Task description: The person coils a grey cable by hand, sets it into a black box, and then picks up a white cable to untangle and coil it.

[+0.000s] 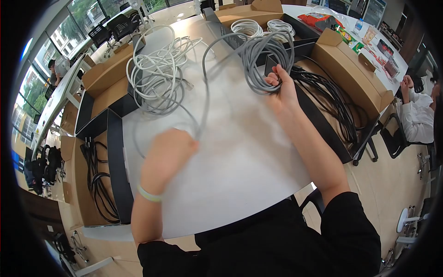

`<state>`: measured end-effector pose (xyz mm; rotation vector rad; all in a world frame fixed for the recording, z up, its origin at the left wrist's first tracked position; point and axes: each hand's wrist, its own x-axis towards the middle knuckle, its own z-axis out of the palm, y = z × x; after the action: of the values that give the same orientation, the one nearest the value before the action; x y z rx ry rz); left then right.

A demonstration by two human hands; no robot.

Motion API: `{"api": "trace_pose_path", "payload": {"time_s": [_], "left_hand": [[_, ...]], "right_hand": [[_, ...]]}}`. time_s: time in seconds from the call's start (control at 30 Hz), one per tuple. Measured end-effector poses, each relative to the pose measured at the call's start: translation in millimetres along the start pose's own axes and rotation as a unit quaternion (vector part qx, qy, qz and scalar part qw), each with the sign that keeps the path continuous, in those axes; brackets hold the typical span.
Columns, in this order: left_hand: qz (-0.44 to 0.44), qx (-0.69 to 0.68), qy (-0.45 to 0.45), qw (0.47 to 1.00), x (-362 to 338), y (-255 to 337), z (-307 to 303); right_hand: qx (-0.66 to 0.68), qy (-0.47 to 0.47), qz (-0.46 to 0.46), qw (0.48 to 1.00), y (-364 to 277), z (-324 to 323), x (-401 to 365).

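My right hand point(280, 87) is closed around a looped coil of grey cable point(251, 69), held above the table near the right-hand boxes. One strand of that cable arcs left from the coil and drops to my left hand point(170, 150). Motion blurs the left hand, but it looks closed like a fist around the grey cable, low over the table's middle. A tangled pile of white cable point(154, 69) lies beyond it on the white table point(230, 184). Loose grey loops point(161, 108) lie at the near side of that pile.
An open box at left holds black cables point(97, 180); an open box at right holds more black cables point(330, 97). White coils point(247, 28) lie in the box at the back. Another open box point(108, 81) stands back left. A person in white point(417, 115) sits at right.
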<state>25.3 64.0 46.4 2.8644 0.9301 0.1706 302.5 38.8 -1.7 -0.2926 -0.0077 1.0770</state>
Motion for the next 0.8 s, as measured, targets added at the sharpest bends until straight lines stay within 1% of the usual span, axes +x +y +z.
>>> {"api": "trace_pose_path", "payload": {"time_s": [0.03, 0.07, 0.1, 0.17, 0.2, 0.23, 0.27, 0.3, 0.37, 0.4, 0.47, 0.5, 0.57, 0.6, 0.63, 0.7, 0.73, 0.77, 0.8], "left_hand": [[-0.04, 0.027, 0.012, 0.999, 2.6, -21.5, -0.8], [-0.081, 0.054, 0.024, 0.995, 7.4, -29.5, -5.3], [-0.081, 0.055, 0.026, 0.995, 8.4, -31.2, -8.7], [-0.127, 0.099, 0.015, 0.987, 5.8, -28.8, -25.0], [-0.128, 0.1, 0.014, 0.987, 5.8, -23.6, -30.6], [-0.111, -0.034, 0.06, 0.991, 6.4, -14.7, -34.2], [-0.092, -0.167, 0.105, 0.976, 6.8, -5.8, -37.7], [-0.096, -0.168, 0.105, 0.975, 7.1, 3.5, -43.3], [-0.059, -0.319, 0.178, 0.929, 8.5, 17.5, -52.5], [-0.063, -0.32, 0.18, 0.928, 9.6, 18.6, -51.8], [0.012, -0.276, 0.301, 0.913, 10.9, 17.8, -49.5], [0.01, -0.274, 0.303, 0.912, 10.9, 16.1, -48.8], [0.082, -0.384, 0.208, 0.896, 12.3, 12.0, -45.0], [0.1, -0.409, 0.187, 0.888, 15.3, 9.3, -38.4], [0.098, -0.41, 0.187, 0.887, 17.4, 11.9, -32.3], [0.128, -0.473, 0.166, 0.856, 21.0, 19.7, -20.5], [0.135, -0.426, 0.146, 0.883, 21.7, 17.8, -15.7], [0.133, -0.427, 0.146, 0.882, 22.6, 18.6, -12.0], [0.128, -0.462, 0.164, 0.862, 23.8, 21.5, -8.5]], "right_hand": [[0.013, 0.005, -0.007, 1.0, -1.5, 2.6, -1.2], [0.01, 0.015, -0.011, 1.0, -0.6, 5.0, -2.2], [0.01, 0.013, -0.011, 1.0, 0.4, 5.8, -2.6], [-0.033, -0.048, 0.003, 0.998, 3.2, 5.3, -4.5], [-0.032, -0.047, 0.004, 0.998, 4.0, 6.7, -6.5], [-0.046, -0.092, 0.024, 0.994, 4.2, 9.4, -9.8], [-0.06, -0.137, 0.044, 0.988, 4.7, 12.0, -13.4], [-0.061, -0.136, 0.048, 0.988, 5.3, 13.6, -16.2], [-0.104, -0.206, 0.078, 0.97, 7.0, 18.1, -21.5], [-0.112, -0.214, 0.083, 0.967, 9.2, 20.4, -24.7], [-0.131, -0.231, 0.109, 0.958, 12.9, 19.3, -26.6], [-0.146, -0.246, 0.129, 0.949, 15.3, 20.1, -28.7], [-0.171, -0.244, 0.141, 0.944, 19.7, 24.2, -37.3], [-0.213, -0.262, 0.143, 0.93, 21.9, 25.4, -41.9], [-0.255, -0.278, 0.145, 0.915, 23.9, 26.5, -46.7], [-0.273, -0.277, 0.15, 0.909, 29.8, 26.4, -52.9], [-0.274, -0.279, 0.14, 0.91, 32.4, 23.5, -52.9], [-0.275, -0.28, 0.129, 0.91, 33.8, 21.6, -52.1], [-0.263, -0.27, 0.136, 0.916, 33.6, 20.5, -51.2]]}}
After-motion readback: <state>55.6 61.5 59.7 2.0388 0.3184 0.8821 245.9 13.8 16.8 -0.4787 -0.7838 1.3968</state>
